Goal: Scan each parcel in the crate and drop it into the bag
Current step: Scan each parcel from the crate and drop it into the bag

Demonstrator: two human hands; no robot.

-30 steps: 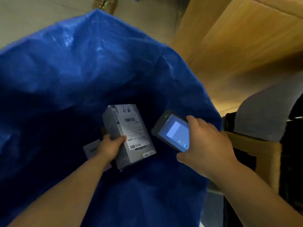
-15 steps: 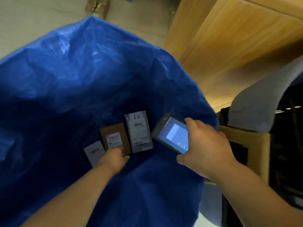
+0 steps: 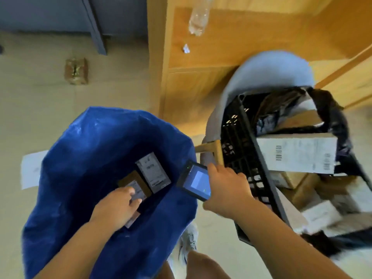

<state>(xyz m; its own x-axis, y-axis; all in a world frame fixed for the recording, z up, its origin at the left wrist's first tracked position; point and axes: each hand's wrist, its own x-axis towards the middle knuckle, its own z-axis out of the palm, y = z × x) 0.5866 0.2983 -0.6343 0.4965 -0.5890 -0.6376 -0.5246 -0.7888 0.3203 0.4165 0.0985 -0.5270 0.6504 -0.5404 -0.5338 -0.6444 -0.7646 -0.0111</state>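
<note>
The left hand (image 3: 117, 204) hangs in the mouth of the blue bag (image 3: 80, 158), fingers loosely spread and gripping nothing, with a brown parcel (image 3: 141, 181) just past its fingertips and a grey parcel (image 3: 154, 172) beyond that, both lying in the bag. The right hand (image 3: 227, 190) grips a handheld scanner (image 3: 194, 181), its lit screen facing up between the two hands. Right of that hand stands the black crate (image 3: 241, 158), holding a white labelled box (image 3: 296, 156) and more parcels.
</note>
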